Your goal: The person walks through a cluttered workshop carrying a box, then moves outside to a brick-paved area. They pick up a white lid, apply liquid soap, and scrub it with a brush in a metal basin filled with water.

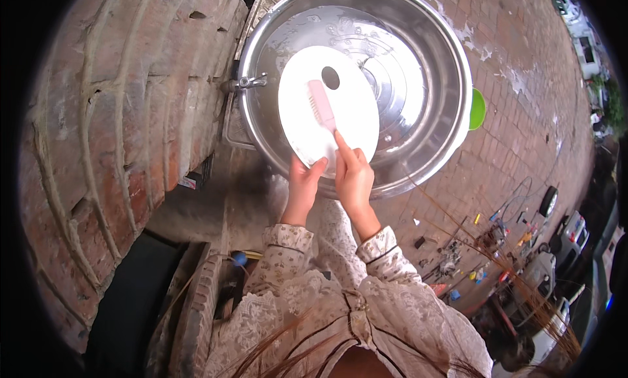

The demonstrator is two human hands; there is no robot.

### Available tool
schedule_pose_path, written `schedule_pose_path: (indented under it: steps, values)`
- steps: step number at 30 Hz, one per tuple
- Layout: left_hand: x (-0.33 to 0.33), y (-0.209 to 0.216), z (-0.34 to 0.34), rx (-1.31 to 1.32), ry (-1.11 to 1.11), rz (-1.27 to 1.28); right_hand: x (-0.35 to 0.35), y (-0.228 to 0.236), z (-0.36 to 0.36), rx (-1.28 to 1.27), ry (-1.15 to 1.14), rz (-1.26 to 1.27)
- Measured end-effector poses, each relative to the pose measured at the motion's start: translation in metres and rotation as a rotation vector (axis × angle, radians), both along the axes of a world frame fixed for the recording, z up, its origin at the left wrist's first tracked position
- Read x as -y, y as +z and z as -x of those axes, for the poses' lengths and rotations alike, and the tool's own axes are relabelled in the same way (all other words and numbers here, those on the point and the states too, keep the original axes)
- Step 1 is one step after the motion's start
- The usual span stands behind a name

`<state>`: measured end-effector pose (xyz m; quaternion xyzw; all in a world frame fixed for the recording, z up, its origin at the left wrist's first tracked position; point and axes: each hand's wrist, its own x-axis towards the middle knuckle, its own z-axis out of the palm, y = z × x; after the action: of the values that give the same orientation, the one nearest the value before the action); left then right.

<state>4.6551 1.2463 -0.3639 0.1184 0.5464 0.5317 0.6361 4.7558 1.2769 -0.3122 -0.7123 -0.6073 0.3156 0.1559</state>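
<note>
A white oval disc [356, 109] with a dark round spot or hole near its far end is held tilted over a large round metal basin [451, 70]. My left hand [304, 189] grips its near edge, thumb on the top face. In my right hand [355, 181] is a pink brush [320, 103], its handle pinched with the index finger stretched along it. The brush head lies against or just over the disc's face, with its bristles toward the left. A little water and some foam show at the bottom of the basin.
A metal tap [252, 81] juts from the left over the basin's rim. Beyond it rises a brick wall [131, 103]. Part of a green bowl [478, 109] shows right of the basin. Scattered tools and small parts [484, 240] lie on the brick paving [510, 109] at the right.
</note>
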Motion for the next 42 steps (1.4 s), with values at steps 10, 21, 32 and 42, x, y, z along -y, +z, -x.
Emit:
schedule_pose_path:
  steps: [10,21,32,42]
  values:
    - [-0.011,0.004,0.002,0.036,0.079,-0.007,0.012,-0.007,-0.008,-0.081,-0.160,0.084]
    - [-0.015,0.013,-0.001,0.189,0.115,0.006,0.023,0.009,-0.003,-0.139,-0.005,-0.171]
    - [-0.020,0.028,-0.012,0.242,0.190,-0.010,-0.021,0.015,-0.027,0.028,-0.091,-0.040]
    - [-0.001,0.020,0.013,0.280,0.187,-0.027,-0.050,-0.019,-0.087,0.208,-0.030,-0.185]
